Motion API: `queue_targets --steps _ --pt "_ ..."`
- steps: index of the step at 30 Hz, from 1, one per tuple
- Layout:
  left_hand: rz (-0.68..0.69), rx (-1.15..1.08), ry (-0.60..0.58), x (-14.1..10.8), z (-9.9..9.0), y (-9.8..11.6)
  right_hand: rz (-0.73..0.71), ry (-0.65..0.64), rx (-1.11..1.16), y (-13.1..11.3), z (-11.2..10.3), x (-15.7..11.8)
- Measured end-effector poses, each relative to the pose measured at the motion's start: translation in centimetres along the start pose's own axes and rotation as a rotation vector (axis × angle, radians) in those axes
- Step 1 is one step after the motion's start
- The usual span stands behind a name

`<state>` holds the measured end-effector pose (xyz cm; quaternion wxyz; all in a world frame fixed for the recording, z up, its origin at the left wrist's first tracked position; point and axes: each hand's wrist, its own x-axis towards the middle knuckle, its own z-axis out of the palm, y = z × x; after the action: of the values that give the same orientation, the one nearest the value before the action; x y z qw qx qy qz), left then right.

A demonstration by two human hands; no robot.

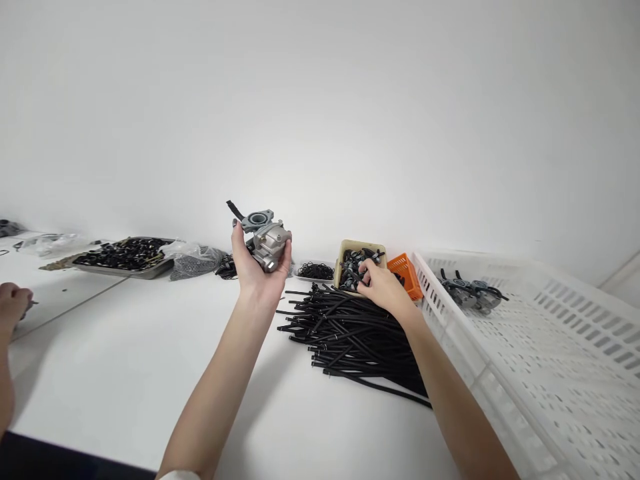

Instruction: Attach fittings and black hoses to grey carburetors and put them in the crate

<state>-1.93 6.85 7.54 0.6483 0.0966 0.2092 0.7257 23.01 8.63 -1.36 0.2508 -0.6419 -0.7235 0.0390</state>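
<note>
Left hand [257, 267] grips metal carburettor [265, 239] aloft, left of beige tub [345, 250]; right hand [383, 287] digs in tub, fingers curled on black clips [356, 265]. Risk: loose 1-handed hold, carburettor drops onto worktop [125, 360]

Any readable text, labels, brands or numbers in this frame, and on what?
None can be read.
The metal carburetor held up in the left hand: any casting marks are too small to tell.
The beige box of black clips, which the right hand reaches into, the orange bin and the white crate: no print visible.
</note>
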Motion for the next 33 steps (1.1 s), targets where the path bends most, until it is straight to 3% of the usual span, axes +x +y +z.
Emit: queue_targets --steps 9,11,14,16,21,29,33 --pt "-0.013 0.017 -0.020 0.2 -0.1 -0.4 -0.029 0.139 0.083 -0.7 -1.8 -0.5" --pt "-0.018 0.014 -0.012 0.2 -0.1 -0.4 -0.071 0.334 0.230 -1.2 -2.4 -1.0" --pt "-0.009 0.026 -0.020 0.0 -0.2 -0.6 -0.153 0.741 0.518 -1.9 -4.0 -2.1" --pt "0.017 0.055 -0.047 -0.2 -0.2 -1.1 -0.229 0.879 0.717 -2.2 -5.1 -2.9" --pt "0.138 0.233 -0.160 -0.7 -0.8 -2.9 -0.314 0.815 1.122 -3.0 -5.8 -3.2" --pt "0.235 0.457 -0.315 -1.5 -1.3 -3.9 -0.199 0.616 1.307 -5.7 -3.2 -2.8" --pt "0.238 0.468 -0.305 -1.6 -1.3 -4.2 -0.206 0.473 1.353 -7.0 -2.6 -3.2"
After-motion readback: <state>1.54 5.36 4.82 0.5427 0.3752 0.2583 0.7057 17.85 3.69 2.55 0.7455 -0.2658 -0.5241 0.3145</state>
